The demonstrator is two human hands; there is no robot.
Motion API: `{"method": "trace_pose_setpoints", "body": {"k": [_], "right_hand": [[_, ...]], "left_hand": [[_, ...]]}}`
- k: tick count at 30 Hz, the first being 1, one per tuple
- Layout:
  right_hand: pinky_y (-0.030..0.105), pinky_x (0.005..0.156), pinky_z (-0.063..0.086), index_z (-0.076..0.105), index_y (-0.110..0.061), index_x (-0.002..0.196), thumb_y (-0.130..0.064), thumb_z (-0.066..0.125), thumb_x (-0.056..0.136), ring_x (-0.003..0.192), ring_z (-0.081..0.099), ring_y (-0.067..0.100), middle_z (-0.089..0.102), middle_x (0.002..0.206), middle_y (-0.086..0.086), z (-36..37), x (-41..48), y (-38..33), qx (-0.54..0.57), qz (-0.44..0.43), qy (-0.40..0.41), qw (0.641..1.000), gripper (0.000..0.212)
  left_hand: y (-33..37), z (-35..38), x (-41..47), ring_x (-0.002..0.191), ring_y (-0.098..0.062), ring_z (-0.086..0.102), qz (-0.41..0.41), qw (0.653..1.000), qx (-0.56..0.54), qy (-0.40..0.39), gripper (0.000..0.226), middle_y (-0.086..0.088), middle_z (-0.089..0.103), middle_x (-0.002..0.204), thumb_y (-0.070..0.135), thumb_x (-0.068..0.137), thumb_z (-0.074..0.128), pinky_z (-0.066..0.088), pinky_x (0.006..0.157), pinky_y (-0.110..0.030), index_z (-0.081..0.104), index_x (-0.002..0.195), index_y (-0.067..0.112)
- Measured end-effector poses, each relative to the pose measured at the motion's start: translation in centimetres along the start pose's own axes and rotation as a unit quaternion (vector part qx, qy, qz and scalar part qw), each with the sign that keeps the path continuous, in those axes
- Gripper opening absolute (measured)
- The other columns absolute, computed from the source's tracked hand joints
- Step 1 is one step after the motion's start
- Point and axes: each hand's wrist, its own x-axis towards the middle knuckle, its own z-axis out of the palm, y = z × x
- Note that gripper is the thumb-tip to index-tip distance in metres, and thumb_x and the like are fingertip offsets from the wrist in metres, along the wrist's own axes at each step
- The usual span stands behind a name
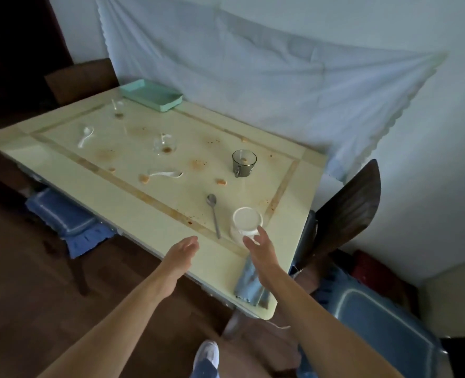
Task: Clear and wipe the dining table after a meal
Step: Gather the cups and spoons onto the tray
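Table [62, 159] cream, spotted with brown stains [197, 164], left grip [181, 253] released, right grip [262, 255] released beside white jar [246, 222]

Shows a dim room in cool, weak light. Has a pale wall [430, 159] behind, hung with a creased light sheet [253, 64] with a scalloped edge. Has a brown wooden floor [21, 282]. Holds a cream table [149, 214] close to the sheet, with dark wooden seats around: a far chair [81, 80] at the back corner, a right chair [346, 214] at the end, a blue frilled cushion [62, 216] tucked under the left side
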Motion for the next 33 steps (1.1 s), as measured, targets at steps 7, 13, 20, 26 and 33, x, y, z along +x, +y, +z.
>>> {"method": "trace_pose_setpoints", "body": {"k": [7, 13, 20, 26, 33], "right_hand": [[0.034, 0.106, 0.033, 0.020, -0.022, 0.149, -0.020, 0.058, 0.091, 0.134, 0.035, 0.023, 0.031, 0.150, 0.006, 1.4, 7.3, -2.2, -0.009, -0.012, 0.040, 0.999, 0.070], [0.042, 0.115, 0.019, 0.015, -0.016, 0.148, -0.023, 0.068, 0.084, 0.141, 0.016, 0.027, 0.021, 0.153, 0.009, 1.5, 12.3, -2.5, -0.233, -0.052, 0.071, 0.968, 0.084], [0.051, 0.114, 0.020, -0.006, -0.028, 0.149, -0.042, 0.076, 0.070, 0.141, 0.004, 0.039, -0.009, 0.157, 0.005, 2.0, 15.0, -0.3, -0.468, 0.003, 0.015, 0.883, 0.115], [0.046, 0.104, 0.037, 0.001, -0.028, 0.148, -0.032, 0.074, 0.068, 0.127, 0.024, 0.037, 0.008, 0.149, 0.005, 2.0, 15.2, 0.1, -0.492, -0.025, 0.030, 0.870, 0.107], [0.044, 0.103, 0.036, 0.007, -0.027, 0.147, -0.039, 0.073, 0.064, 0.123, 0.028, 0.034, 0.014, 0.146, 0.004, 2.7, 15.6, -2.8, -0.451, -0.059, 0.055, 0.889, 0.107]], "left_hand": [[2.8, -2.8, 6.4, 0.129, -0.014, 0.043, -0.006, 0.999, 0.041, -0.004, 0.046, 0.006, 0.035, 0.150, 0.037, 0.097, 0.037, 0.034, 0.111, -0.037, 0.035, 0.143, 0.028], [4.6, -3.1, 12.0, 0.134, -0.016, 0.039, -0.012, 0.999, 0.046, -0.017, 0.045, 0.002, 0.035, 0.150, 0.031, 0.097, 0.038, 0.037, 0.106, -0.033, 0.037, 0.142, 0.025], [3.9, -1.4, 16.0, 0.131, -0.018, 0.042, -0.037, 0.996, 0.062, -0.043, 0.041, -0.001, 0.043, 0.144, 0.030, 0.096, 0.039, 0.035, 0.110, -0.041, 0.044, 0.137, 0.023], [4.8, -1.6, 17.9, 0.129, -0.018, 0.043, -0.050, 0.994, 0.072, -0.058, 0.044, -0.001, 0.045, 0.143, 0.034, 0.096, 0.038, 0.037, 0.109, -0.041, 0.041, 0.139, 0.023], [8.5, -3.1, 19.8, 0.131, -0.019, 0.043, -0.024, 0.997, 0.057, -0.055, 0.042, -0.002, 0.044, 0.144, 0.035, 0.098, 0.038, 0.035, 0.110, -0.043, 0.043, 0.138, 0.023]]}}
